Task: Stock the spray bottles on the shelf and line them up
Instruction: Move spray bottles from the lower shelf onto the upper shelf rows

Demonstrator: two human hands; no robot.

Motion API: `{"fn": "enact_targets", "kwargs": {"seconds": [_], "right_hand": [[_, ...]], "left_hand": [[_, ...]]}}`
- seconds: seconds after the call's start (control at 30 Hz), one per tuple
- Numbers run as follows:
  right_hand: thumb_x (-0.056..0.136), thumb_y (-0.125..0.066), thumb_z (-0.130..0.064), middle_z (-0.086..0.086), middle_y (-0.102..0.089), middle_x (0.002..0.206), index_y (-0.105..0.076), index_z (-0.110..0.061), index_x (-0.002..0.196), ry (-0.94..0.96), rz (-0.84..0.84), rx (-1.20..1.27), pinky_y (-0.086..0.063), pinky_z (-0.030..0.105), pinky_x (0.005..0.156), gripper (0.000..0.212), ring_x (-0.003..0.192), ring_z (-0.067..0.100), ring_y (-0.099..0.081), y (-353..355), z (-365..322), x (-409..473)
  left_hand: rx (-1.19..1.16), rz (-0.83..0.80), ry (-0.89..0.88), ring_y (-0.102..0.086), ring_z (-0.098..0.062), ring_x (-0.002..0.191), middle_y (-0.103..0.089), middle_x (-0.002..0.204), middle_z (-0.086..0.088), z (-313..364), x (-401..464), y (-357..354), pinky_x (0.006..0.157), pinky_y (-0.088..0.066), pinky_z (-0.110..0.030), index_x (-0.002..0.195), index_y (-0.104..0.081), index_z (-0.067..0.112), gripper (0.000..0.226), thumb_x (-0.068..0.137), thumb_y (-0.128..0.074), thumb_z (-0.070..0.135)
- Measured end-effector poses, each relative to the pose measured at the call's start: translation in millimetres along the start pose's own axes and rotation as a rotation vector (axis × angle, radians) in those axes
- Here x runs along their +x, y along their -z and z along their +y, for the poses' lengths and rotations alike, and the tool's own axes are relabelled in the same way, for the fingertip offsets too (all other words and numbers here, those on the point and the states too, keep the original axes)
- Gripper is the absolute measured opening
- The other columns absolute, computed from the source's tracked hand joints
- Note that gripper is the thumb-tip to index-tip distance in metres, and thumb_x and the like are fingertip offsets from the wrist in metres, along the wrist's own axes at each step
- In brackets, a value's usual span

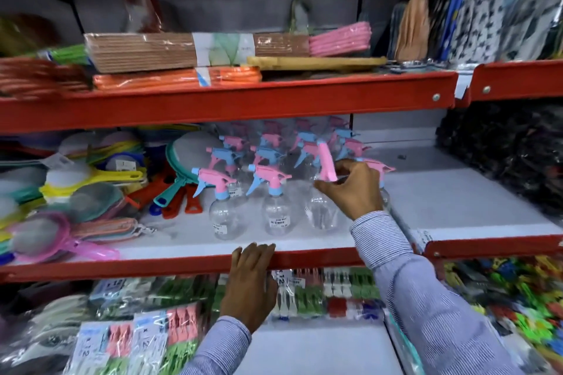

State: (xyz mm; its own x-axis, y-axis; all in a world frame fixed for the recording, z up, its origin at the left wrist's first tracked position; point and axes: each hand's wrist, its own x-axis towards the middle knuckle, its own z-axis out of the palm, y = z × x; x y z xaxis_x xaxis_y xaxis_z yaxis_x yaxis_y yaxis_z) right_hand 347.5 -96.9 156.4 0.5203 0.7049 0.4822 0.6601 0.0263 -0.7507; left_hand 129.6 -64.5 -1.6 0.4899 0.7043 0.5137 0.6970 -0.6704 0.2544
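Clear spray bottles with pink and blue trigger heads stand in rows on the white middle shelf. Two front bottles, the left one and the middle one, stand upright side by side. My right hand grips the pink head of a third front bottle, whose trigger points up and away. Several more bottles crowd behind them. My left hand rests on the red front edge of the shelf, fingers curled over the lip.
Coloured strainers with handles lie left of the bottles. The shelf to the right of the bottles is bare white. Packed goods fill the shelf above, clothespin packs the shelf below, dark bags at far right.
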Motion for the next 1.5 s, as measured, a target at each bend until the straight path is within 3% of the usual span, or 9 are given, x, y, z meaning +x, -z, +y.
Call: {"fn": "enact_targets", "kwargs": {"seconds": [0.27, 0.6, 0.8, 0.97, 1.17, 1.33, 1.5], "right_hand": [[0.066, -0.082, -0.024, 0.006, -0.078, 0.091, -0.074, -0.012, 0.091, -0.029, 0.062, -0.072, -0.044, 0.015, 0.074, 0.029, 0.076, 0.019, -0.07, -49, 37, 14], [0.069, -0.075, -0.008, 0.014, -0.075, 0.098, -0.052, -0.005, 0.118, -0.089, 0.147, 0.064, -0.046, 0.019, 0.076, 0.055, 0.085, 0.026, -0.071, -59, 42, 14], [0.072, -0.071, -0.008, 0.019, -0.072, 0.098, -0.033, -0.007, 0.126, -0.117, 0.107, 0.114, -0.054, 0.036, 0.08, 0.066, 0.088, 0.035, -0.068, -63, 44, 18], [0.076, -0.065, -0.005, 0.021, -0.068, 0.098, -0.023, -0.012, 0.131, -0.153, 0.065, 0.155, -0.048, 0.031, 0.079, 0.07, 0.087, 0.035, -0.066, -63, 41, 19], [0.074, -0.065, -0.004, 0.018, -0.069, 0.096, -0.021, -0.014, 0.133, -0.137, 0.091, 0.15, -0.048, 0.028, 0.076, 0.074, 0.083, 0.032, -0.067, -62, 41, 18], [0.073, -0.067, -0.003, 0.012, -0.073, 0.079, -0.023, -0.008, 0.136, -0.087, 0.118, 0.076, -0.048, 0.027, 0.073, 0.077, 0.078, 0.032, -0.068, -58, 41, 15], [0.071, -0.076, -0.011, 0.017, -0.074, 0.104, -0.023, -0.013, 0.139, -0.105, 0.133, 0.075, -0.056, 0.038, 0.087, 0.086, 0.098, 0.032, -0.069, -53, 41, 8]], "left_hand": [[-0.005, -0.002, -0.002, -0.049, -0.024, 0.121, -0.061, 0.124, -0.002, -3, 0, -1, 0.112, -0.02, -0.04, 0.134, -0.051, 0.019, 0.058, 0.077, -0.064, 0.018], [-0.028, 0.001, -0.001, -0.052, -0.026, 0.123, -0.062, 0.126, -0.004, -4, 1, -4, 0.113, -0.018, -0.039, 0.133, -0.052, 0.017, 0.058, 0.077, -0.064, 0.016], [-0.018, 0.0, -0.003, -0.051, -0.025, 0.122, -0.062, 0.125, -0.003, -4, 1, -4, 0.112, -0.019, -0.04, 0.133, -0.052, 0.018, 0.058, 0.076, -0.066, 0.016], [-0.006, -0.006, 0.0, -0.05, -0.023, 0.121, -0.062, 0.123, 0.0, -4, 2, -5, 0.111, -0.02, -0.04, 0.132, -0.052, 0.019, 0.059, 0.075, -0.066, 0.017], [0.003, 0.005, 0.002, -0.049, -0.022, 0.122, -0.061, 0.124, 0.0, -4, 1, -3, 0.113, -0.028, -0.044, 0.133, -0.051, 0.02, 0.058, 0.076, -0.065, 0.017], [0.013, -0.006, 0.007, -0.047, -0.021, 0.123, -0.061, 0.125, 0.0, -3, 1, -3, 0.113, -0.03, -0.047, 0.134, -0.05, 0.019, 0.058, 0.077, -0.063, 0.018], [0.017, 0.008, 0.0, -0.05, -0.024, 0.122, -0.062, 0.125, -0.002, -3, 2, -2, 0.112, -0.033, -0.049, 0.134, -0.052, 0.018, 0.059, 0.076, -0.064, 0.018]]}}
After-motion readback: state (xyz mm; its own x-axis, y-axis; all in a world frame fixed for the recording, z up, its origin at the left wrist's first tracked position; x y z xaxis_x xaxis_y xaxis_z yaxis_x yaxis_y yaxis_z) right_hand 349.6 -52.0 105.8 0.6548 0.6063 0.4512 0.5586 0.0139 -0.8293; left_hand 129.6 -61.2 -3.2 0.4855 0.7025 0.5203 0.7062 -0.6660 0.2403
